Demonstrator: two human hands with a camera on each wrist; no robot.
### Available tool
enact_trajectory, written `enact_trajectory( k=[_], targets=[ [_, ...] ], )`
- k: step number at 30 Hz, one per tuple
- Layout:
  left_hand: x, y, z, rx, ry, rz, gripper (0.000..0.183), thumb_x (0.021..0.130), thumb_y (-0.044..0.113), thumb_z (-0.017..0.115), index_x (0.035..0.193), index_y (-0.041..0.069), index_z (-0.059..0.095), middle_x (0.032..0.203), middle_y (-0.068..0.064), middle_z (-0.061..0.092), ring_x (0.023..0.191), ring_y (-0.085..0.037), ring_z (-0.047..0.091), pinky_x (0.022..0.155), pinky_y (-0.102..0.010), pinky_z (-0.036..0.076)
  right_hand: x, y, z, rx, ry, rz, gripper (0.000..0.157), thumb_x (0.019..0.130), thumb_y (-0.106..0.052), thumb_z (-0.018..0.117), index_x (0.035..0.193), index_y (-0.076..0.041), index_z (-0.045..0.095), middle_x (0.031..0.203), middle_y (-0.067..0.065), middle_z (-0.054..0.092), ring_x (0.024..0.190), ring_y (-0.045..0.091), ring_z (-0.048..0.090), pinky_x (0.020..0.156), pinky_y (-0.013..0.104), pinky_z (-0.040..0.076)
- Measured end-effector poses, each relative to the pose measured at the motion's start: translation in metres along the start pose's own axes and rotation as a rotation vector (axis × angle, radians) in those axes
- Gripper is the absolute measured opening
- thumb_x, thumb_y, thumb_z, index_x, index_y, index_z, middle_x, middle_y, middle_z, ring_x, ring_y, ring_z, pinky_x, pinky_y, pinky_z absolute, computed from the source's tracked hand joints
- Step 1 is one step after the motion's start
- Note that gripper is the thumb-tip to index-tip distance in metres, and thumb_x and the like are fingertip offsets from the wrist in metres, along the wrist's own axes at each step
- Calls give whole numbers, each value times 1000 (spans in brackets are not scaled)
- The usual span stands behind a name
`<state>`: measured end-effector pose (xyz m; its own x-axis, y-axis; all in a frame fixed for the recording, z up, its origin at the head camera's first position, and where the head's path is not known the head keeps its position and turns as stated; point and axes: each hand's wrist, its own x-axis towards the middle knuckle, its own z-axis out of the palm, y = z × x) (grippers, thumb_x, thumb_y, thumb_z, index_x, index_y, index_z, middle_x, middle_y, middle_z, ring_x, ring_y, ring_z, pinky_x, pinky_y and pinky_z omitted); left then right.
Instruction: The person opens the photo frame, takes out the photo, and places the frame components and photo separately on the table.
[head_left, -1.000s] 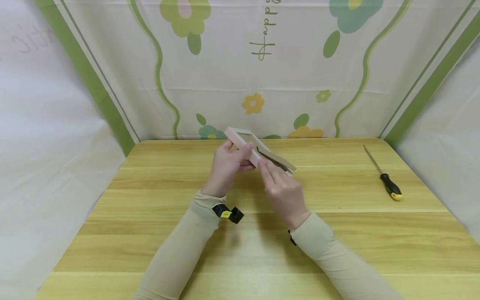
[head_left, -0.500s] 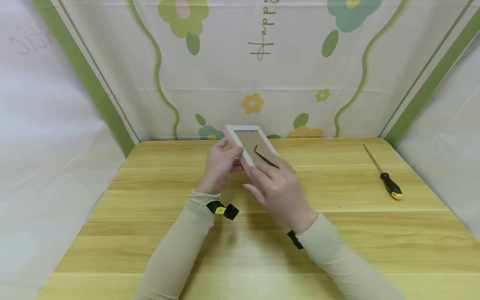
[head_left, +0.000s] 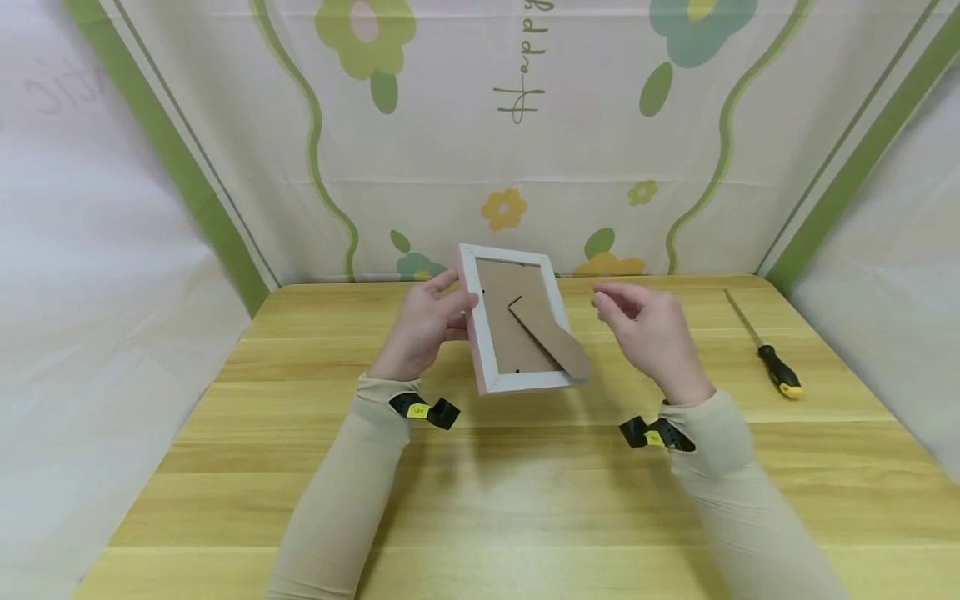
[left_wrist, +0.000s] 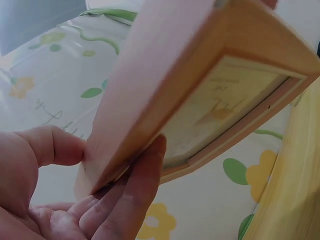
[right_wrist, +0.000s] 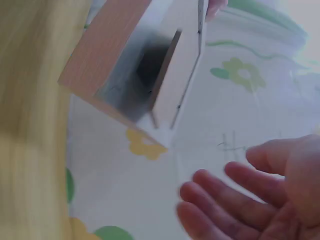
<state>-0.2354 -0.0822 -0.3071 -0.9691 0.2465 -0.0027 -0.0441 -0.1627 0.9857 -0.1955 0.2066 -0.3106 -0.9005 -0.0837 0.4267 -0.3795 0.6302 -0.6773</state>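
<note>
- Head view first: the counter [head_left: 525,500] spreads below the picture frame [head_left: 504,333], a flat place where I could set it down if the hold felt unsure.
- I find the picture frame tilted in the left hand, apparently lifted off the counter, backing [head_left: 510,279] toward the head camera. I'd hold this angle, since the rear reads clearly.
- At the frame's left edge, the left hand [head_left: 420,325] pinches it, thumb opposite fingers. With only that side supported, I judge twisting the main risk; a firm pinch, fingertips off the front window [left_wrist: 215,115], would serve best.
- Just right of the frame, the right hand [head_left: 652,333] holds nothing, its fingers loosely bent and clear of it. I'd bring it to the frame's unsupported edge for steadiness.
- Well right of the frame lies a thin-shafted tool [head_left: 778,369]; I'd leave it undisturbed.
- On the frame's back, the stand leg [head_left: 555,342] juts past the lower right corner. I'd move it by its rounded end, gently, never forcing its pivot.
- Around the frame's backing sit black specks [head_left: 517,371], too small for me to identify; I'd avoid scraping them.
</note>
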Motion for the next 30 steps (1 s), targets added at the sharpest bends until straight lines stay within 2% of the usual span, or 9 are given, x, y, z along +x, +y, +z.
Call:
enact_trajectory(
  k=[3, 4, 7, 11, 15, 20, 25, 30],
  targets=[
    [2, -4, -1, -22, -56, -11, 60, 93, 5, 63, 150, 8, 43, 109, -23, 70, 80, -28, 73, 73, -39, 59, 5, 14, 4, 132, -228, 196, 50, 104, -37, 51, 139, -1, 55, 116, 19, 68, 97, 30, 69, 80, 39, 57],
    [3, -5, -1, -25, -70, -14, 59, 93, 4, 63, 149, 8, 44, 108, -24, 70, 79, -28, 73, 73, -39, 59, 6, 18, 7, 182, -283, 244, 53, 105, -38, 49, 141, 0, 52, 117, 22, 67, 96, 30, 69, 81, 40, 57],
    [4, -7, -1, -32, -113, -18, 56, 93, 4, 63, 146, 9, 48, 106, -22, 71, 77, -27, 73, 73, -40, 59, 8, 25, 13, 322, -370, 321, 52, 106, -33, 46, 144, 4, 47, 114, 26, 66, 89, 27, 71, 79, 38, 58],
    [6, -11, -1, -24, -168, -34, 54, 94, 4, 62, 146, 10, 48, 106, -22, 71, 79, -28, 73, 76, -43, 58, 7, 27, 16, 362, -378, 329, 47, 106, -26, 50, 143, 3, 49, 105, 23, 68, 79, 24, 71, 72, 35, 59],
    [9, -17, -2, 81, -180, -58, 56, 97, 8, 61, 150, 10, 43, 106, -21, 72, 82, -30, 73, 77, -44, 58, 6, 29, 17, 310, -357, 337, 51, 103, -27, 55, 145, 0, 47, 109, 23, 68, 80, 25, 70, 71, 35, 59],
    [12, -24, -3, 278, -161, -77, 62, 100, 14, 60, 155, 12, 33, 106, -17, 72, 84, -30, 72, 75, -43, 59, 6, 29, 20, 267, -361, 306, 53, 102, -23, 57, 147, 3, 43, 105, 24, 69, 78, 25, 70, 70, 39, 59],
    [15, -32, -4, 379, -152, -95, 61, 101, 13, 58, 156, 10, 30, 110, -18, 71, 85, -28, 71, 76, -41, 59, 5, 30, 27, 224, -380, 296, 54, 102, -17, 58, 148, 5, 40, 101, 22, 70, 74, 22, 69, 70, 40, 59],
    [17, -39, -1, 504, -94, -105, 69, 101, 16, 59, 158, 7, 22, 103, -14, 72, 83, -24, 70, 81, -45, 57, 4, 32, 34, 173, -382, 310, 52, 102, -16, 57, 148, 4, 41, 96, 19, 70, 72, 21, 67, 70, 42, 59]
  ],
)
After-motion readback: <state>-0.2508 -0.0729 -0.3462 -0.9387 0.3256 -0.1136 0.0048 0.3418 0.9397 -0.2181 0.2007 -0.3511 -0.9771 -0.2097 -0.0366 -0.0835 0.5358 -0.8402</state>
